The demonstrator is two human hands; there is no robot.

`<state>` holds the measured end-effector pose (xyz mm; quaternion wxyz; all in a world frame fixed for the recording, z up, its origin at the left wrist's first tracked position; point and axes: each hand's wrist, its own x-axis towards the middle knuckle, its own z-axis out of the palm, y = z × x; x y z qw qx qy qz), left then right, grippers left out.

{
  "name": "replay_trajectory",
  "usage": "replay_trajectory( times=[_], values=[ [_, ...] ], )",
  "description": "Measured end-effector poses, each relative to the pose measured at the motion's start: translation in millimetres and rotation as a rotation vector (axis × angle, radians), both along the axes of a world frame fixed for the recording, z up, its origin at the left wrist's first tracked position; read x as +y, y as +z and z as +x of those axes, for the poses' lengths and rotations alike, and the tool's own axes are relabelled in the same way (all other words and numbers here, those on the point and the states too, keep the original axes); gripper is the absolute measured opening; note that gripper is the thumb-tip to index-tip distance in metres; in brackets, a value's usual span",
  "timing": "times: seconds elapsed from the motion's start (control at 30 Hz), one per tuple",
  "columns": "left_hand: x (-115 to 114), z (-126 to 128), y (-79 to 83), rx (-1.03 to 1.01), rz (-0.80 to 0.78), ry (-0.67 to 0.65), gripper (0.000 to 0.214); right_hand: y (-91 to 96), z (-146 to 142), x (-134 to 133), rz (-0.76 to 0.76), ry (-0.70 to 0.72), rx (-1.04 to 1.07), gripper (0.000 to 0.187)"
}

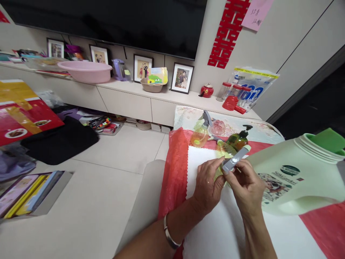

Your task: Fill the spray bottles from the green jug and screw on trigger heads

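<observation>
The small grey pump cap (235, 159) sits right between the person's two hands, over the white cloth (212, 230) on the bench, just in front of a small yellow-green bottle (225, 150) that's mostly hidden behind the fingers. The right hand (246, 185) pinches the lower end of the cap between thumb and fingertips, and the left hand (207, 185) closes in from the other side, fingers curled around the bottle's body, thumb up near the cap. So both hands are pinched tight, not spread.

To do this bit well, it probably pays for the person to keep the bottle steady with the left and do all the turning or pressing with the right, keeping the cap lined up straight with the neck so it doesn't cross-thread or slip. Can't tell from here whether the cap is seated or loose.

Just to the right, touching nothing but lying close, is a big pale green detergent jug (293, 176) on its side with a green cap (329, 140). Behind the hands stand a trigger spray bottle (201, 133), a pink glass jar (217, 127) and an amber pump bottle (238, 139). The red plastic sheet (175, 169) lies under the cloth.
</observation>
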<state>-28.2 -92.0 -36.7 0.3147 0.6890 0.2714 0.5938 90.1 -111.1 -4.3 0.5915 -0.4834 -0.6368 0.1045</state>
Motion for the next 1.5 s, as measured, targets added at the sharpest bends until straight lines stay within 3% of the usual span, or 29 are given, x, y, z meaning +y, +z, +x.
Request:
replay_trajectory(
  times=[0.4, 0.63, 1.03, 1.5],
  values=[
    [0, -1, 2.2, 0.034, -0.083, -0.003, 0.042, -10.7, -2, -7, -0.096, 0.005, 0.168, 0.022],
    [0, -2, 6.1, 0.093, -0.093, 0.005, 0.039, -24.6, -17, -2, -0.087, -0.112, 0.425, 0.039],
    [-2, 0, 4.2, 0.104, -0.032, 0.066, 0.042, -14.6, -28, -1, -0.178, -0.008, 0.604, 0.034],
    [0, 2, 3.2, 0.112, 0.032, 0.113, 0.037, -22.2, -24, -1, -0.159, 0.057, 0.671, 0.038]
  ],
)
